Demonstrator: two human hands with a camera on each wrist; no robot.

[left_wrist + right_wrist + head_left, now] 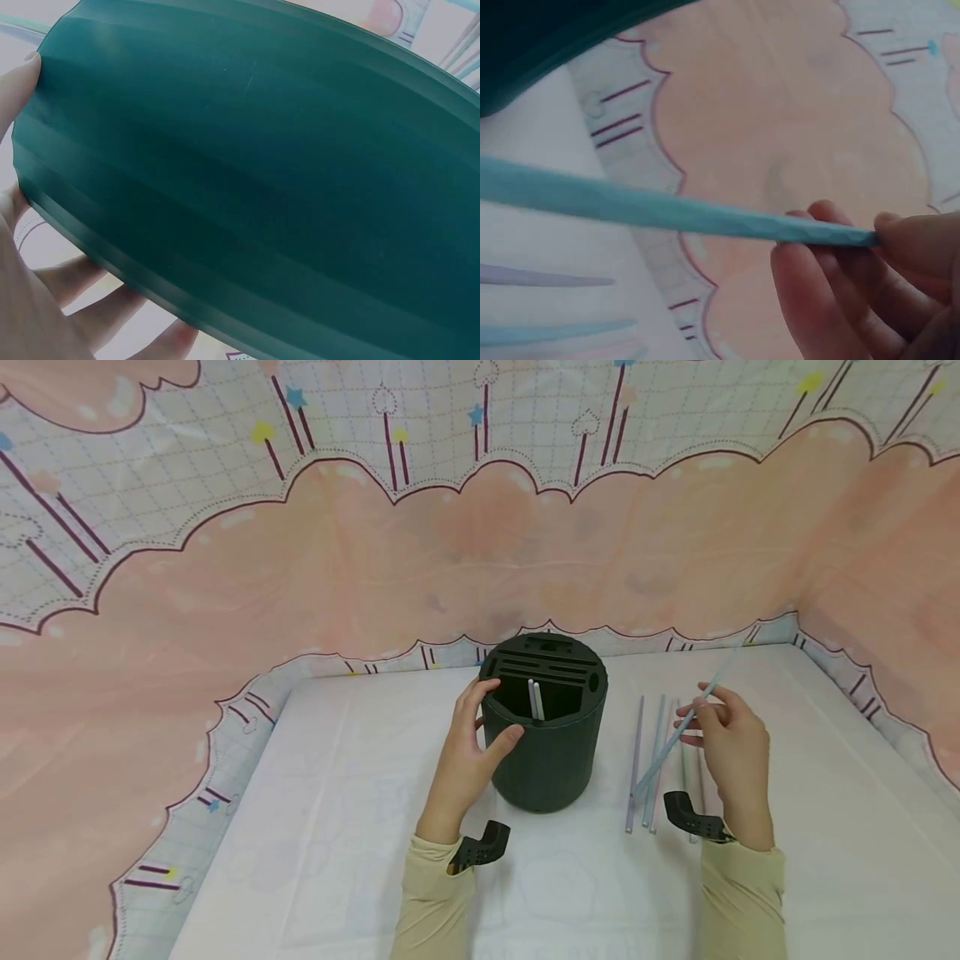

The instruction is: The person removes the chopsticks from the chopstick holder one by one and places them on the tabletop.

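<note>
I see my left hand point(468, 752) curled around the side of the dark green holder point(546, 727), thumb on its near face and fingers point(480, 693) wrapped at the rim, gripping it. The holder stands upright near the middle of the counter point(337, 827). My right hand point(731, 747) pinches a light blue straw point(678, 735) between thumb and fingertips, fingers closed on it.

The head view shows the whole layout: two white straws point(535, 700) stand upright in the holder's open compartment, and several loose straws point(645, 760) lie on the counter just right of the holder. The left wrist view shows only the holder's ribbed wall point(262, 187) filling the frame, with my fingers point(112, 300) behind it. The right wrist view shows the grip up close: my fingers point(817, 285) clamp the blue straw point(667, 210) close to one end.

The held straw's long axis runs diagonally, its far end pointing up and away to the right, its near end down toward the loose straws.
</note>
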